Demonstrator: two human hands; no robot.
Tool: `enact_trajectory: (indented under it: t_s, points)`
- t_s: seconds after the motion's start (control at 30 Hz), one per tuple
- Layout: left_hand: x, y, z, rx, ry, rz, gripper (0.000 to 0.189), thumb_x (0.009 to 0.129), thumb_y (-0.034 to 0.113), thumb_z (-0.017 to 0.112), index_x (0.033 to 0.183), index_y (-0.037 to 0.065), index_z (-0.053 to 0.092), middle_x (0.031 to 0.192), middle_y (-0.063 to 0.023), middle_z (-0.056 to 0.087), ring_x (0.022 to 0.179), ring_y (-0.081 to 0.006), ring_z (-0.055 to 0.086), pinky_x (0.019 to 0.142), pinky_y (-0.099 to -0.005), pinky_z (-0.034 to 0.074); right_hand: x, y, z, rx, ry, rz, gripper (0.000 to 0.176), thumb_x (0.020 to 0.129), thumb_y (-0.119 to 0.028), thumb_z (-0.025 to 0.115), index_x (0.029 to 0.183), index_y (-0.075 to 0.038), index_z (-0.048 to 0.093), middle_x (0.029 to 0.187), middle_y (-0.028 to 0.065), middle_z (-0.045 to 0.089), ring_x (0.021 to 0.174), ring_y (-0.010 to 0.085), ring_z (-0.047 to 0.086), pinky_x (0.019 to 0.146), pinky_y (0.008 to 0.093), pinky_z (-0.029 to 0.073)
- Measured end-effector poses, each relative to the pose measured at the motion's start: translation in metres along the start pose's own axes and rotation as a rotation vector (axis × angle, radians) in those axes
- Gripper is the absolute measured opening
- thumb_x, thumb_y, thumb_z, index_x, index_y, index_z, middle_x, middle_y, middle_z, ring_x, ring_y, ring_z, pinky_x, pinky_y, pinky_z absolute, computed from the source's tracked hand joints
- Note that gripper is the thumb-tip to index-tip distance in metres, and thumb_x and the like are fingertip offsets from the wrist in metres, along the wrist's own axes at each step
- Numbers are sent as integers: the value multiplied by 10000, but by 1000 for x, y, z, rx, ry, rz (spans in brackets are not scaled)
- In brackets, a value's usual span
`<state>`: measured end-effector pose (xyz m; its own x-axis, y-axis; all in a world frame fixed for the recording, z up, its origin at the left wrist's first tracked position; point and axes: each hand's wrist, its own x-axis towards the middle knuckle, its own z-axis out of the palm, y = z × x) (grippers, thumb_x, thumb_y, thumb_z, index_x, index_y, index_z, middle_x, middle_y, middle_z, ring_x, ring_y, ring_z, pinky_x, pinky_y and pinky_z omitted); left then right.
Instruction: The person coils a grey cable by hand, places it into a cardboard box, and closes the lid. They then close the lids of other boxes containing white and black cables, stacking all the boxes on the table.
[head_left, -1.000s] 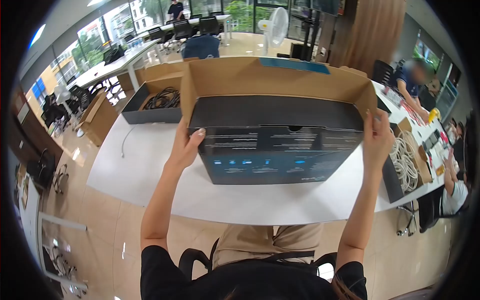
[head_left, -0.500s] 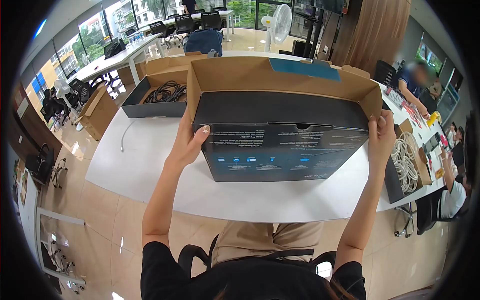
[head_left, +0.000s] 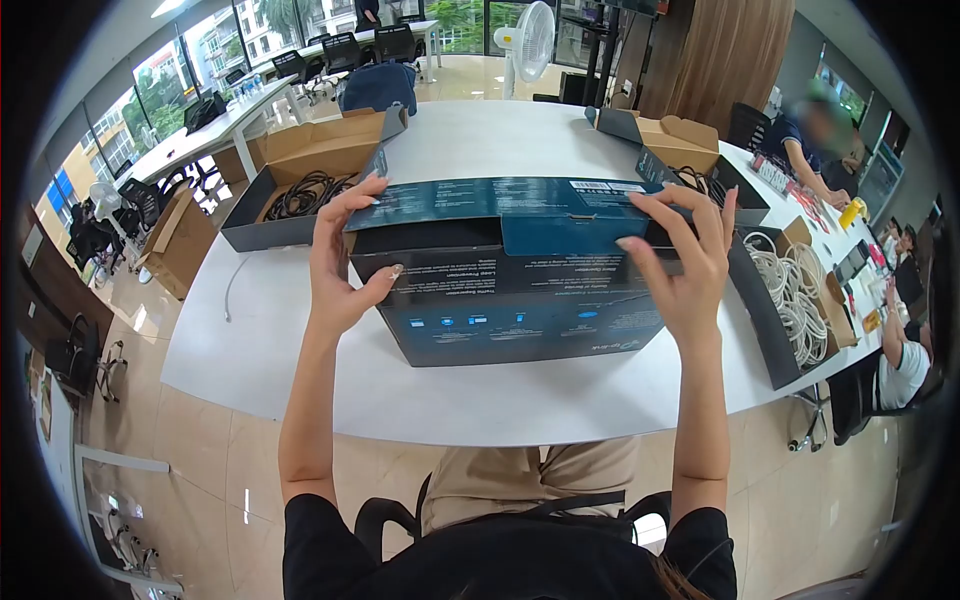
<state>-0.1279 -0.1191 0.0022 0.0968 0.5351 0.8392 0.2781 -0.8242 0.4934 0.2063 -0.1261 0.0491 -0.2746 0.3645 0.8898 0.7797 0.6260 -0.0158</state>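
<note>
A dark cardboard box (head_left: 520,310) with blue printing stands on the white table in front of me. Its lid (head_left: 440,203) lies folded over the top, and the lid's front flap (head_left: 570,236) hangs over the upper front edge. A dark gap shows under the lid at the front left. My left hand (head_left: 345,265) is closed around the upper left corner, fingers on the lid and thumb on the front face. My right hand (head_left: 690,255) is bent over the lid's right end, fingertips on top and thumb near the flap.
An open box with black cables (head_left: 308,192) stands at the left. On the right are a box of dark cable (head_left: 700,183) and one of white cables (head_left: 795,300). A thin grey cable (head_left: 232,290) lies on the white table (head_left: 250,370). People sit at the far right.
The lid, upright before, has come down over the box's opening. My right hand has moved left and onto the lid. The left hand stays at the left corner.
</note>
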Motion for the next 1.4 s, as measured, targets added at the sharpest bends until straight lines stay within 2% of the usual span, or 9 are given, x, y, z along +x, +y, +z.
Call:
enact_trajectory:
  t_s: [0.07, 0.17, 0.27, 0.37, 0.67, 0.77, 1.17, 1.27, 1.4]
  points:
    - [2, 8, 2, 69, 6, -5, 762, 580, 245, 768, 1229, 89, 401, 1315, -151, 425, 1248, -271, 380, 1041, -371, 287, 3, -6, 5, -12, 40, -8, 295, 696, -292, 725, 931, -124, 665, 912, 0, 578, 967, 187, 539, 1079, 498, 47]
    - [4, 11, 10, -49, 1, 51, 879, 615, 299, 792, 1326, 75, 326, 1382, -150, 344, 1262, -264, 359, 1031, -374, 328, 6, -9, 11, -51, 71, 8, 244, 716, -302, 708, 881, -126, 667, 853, -20, 571, 935, 179, 533, 1075, 503, 12]
    - [1, 20, 27, -151, 94, -138, 920, 660, 310, 773, 1382, 80, 250, 1406, -137, 300, 1272, -253, 343, 1019, -364, 364, 8, -5, 15, -29, 72, 36, 220, 735, -318, 684, 854, -134, 667, 824, -31, 563, 925, 169, 524, 1072, 503, -7]
    - [-2, 11, 24, -124, 63, -64, 872, 703, 232, 736, 1394, 82, 225, 1410, -129, 300, 1279, -245, 329, 1021, -356, 371, 13, -3, 14, 7, 26, 74, 217, 746, -332, 667, 848, -141, 666, 802, -37, 550, 908, 160, 512, 1071, 494, -10]
    - [-4, 5, 22, 70, 68, -28, 903, 674, 267, 755, 1388, 72, 238, 1412, -132, 312, 1303, -257, 298, 1045, -360, 321, 17, 2, 16, 25, 4, 101, 209, 759, -331, 654, 854, -145, 660, 775, -35, 511, 865, 146, 497, 1063, 474, 20]
    - [-5, 7, 28, -49, 117, -43, 889, 671, 276, 757, 1377, 70, 258, 1405, -136, 324, 1301, -258, 301, 1047, -360, 318, 20, 4, 17, 14, 8, 91, 199, 759, -318, 657, 864, -149, 664, 777, -33, 506, 860, 146, 496, 1062, 469, 41]
    - [-4, 7, 34, -85, 116, -68, 887, 668, 247, 754, 1369, 81, 238, 1405, -141, 295, 1262, -230, 346, 964, -363, 436, 18, 9, 16, 15, 8, 23, 176, 755, -283, 672, 881, -162, 689, 764, -28, 491, 837, 146, 495, 1044, 438, 96]
    - [-4, 3, 29, 33, 100, -36, 872, 667, 266, 757, 1363, 87, 263, 1411, -144, 285, 1251, -270, 366, 990, -386, 406, 19, 12, 18, 23, 10, 9, 176, 754, -281, 673, 876, -156, 690, 761, -27, 494, 829, 147, 497, 1041, 425, 108]
    - [7, 21, 29, 498, 201, 272, 754, 672, 355, 755, 1283, 113, 385, 1355, -135, 384, 1248, -312, 375, 1081, -458, 211, 19, 12, 18, 31, 24, 2, 170, 752, -276, 675, 870, -155, 692, 761, -28, 502, 822, 147, 501, 1039, 413, 118]
